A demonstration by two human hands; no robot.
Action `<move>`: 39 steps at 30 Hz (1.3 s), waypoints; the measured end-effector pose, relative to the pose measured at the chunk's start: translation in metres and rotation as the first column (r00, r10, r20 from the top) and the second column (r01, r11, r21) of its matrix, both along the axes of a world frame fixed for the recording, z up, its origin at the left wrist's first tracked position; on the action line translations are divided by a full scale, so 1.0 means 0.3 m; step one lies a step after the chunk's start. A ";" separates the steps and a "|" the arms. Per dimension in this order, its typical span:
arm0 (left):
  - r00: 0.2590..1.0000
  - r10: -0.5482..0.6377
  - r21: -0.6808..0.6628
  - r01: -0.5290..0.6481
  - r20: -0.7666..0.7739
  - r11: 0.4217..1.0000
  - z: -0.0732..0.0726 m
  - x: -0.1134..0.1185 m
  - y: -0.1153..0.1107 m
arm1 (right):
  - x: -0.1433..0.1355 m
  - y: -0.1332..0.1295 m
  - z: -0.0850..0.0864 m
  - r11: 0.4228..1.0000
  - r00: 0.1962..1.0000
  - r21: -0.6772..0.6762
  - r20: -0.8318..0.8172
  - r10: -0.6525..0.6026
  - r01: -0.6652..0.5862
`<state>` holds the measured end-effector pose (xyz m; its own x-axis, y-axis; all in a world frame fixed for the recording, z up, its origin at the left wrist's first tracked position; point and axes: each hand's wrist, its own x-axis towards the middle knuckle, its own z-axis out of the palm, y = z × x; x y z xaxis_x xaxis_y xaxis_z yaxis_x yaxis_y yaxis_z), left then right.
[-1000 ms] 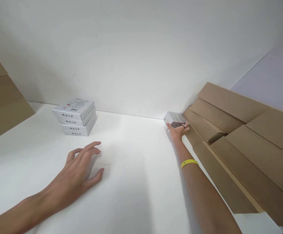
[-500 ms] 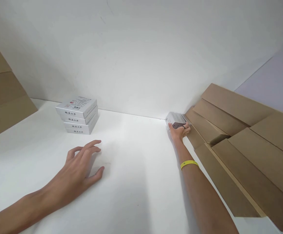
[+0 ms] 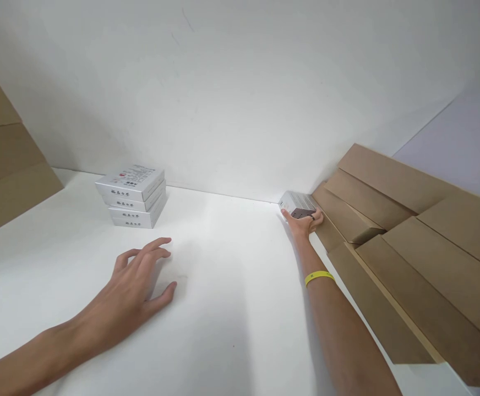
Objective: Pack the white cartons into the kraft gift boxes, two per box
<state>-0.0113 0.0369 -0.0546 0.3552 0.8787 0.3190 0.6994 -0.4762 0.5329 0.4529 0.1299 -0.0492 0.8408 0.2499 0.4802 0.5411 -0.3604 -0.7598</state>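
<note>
My left hand (image 3: pixel 138 280) rests on the white table (image 3: pixel 211 319) with its fingers spread and nothing in it. Behind it, near the wall, several flat white boxes (image 3: pixel 130 192) with dark print form a slightly uneven stack. At the right, my right hand (image 3: pixel 304 223) grips small boxes (image 3: pixel 293 202) at the foot of the wall, thumb on their left side and fingers round the right. Their near face is dark; the upper side is pale. How many boxes the hand holds, I cannot tell.
Brown cardboard cartons (image 3: pixel 425 275) lean along the right side, close beside my right forearm. Another brown cardboard piece (image 3: pixel 9 159) stands at the far left. A white wall (image 3: pixel 232 99) rises behind the table.
My right thumb has shifted slightly left and down on the boxes, and more of their dark near face shows. My left hand and the stack have stayed in place.
</note>
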 end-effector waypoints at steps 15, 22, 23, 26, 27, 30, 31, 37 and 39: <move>1.000 -0.016 0.070 0.017 -0.018 0.997 -0.018 -0.002 0.008 | 0.034 -0.006 -0.008 0.998 0.998 0.005 -0.017 0.057 -0.057; 0.999 -0.022 0.123 0.027 -0.043 0.992 -0.032 -0.014 0.028 | 0.057 -0.002 -0.021 0.988 0.989 -0.033 -0.019 0.149 -0.149; 0.998 -0.041 0.128 0.047 -0.047 0.991 -0.036 -0.017 0.032 | 0.060 -0.001 -0.021 0.987 0.987 -0.039 -0.025 0.158 -0.159; 0.995 -0.087 0.143 0.093 -0.051 0.985 -0.042 -0.020 0.037 | 0.064 0.000 -0.015 0.985 0.986 -0.054 -0.043 0.161 -0.163; 0.995 -0.091 0.145 0.097 -0.048 0.985 -0.041 -0.019 0.036 | 0.064 -0.001 -0.012 0.985 0.986 -0.060 -0.047 0.162 -0.164; 0.993 -0.108 0.156 0.113 -0.043 0.981 -0.033 -0.011 0.032 | 0.056 -0.010 0.000 0.981 0.983 -0.081 -0.064 0.171 -0.176; 0.993 -0.113 0.162 0.118 -0.041 0.980 -0.029 -0.008 0.030 | 0.051 -0.016 0.003 0.978 0.981 -0.090 -0.069 0.181 -0.187; 0.985 -0.146 0.172 0.159 -0.089 0.972 0.009 0.005 0.024 | -0.011 -0.095 0.010 0.938 0.947 -0.132 -0.052 0.316 -0.320; 0.981 -0.155 0.154 0.171 -0.114 0.973 0.023 0.009 0.021 | -0.048 -0.130 0.011 0.913 0.923 -0.136 -0.043 0.382 -0.384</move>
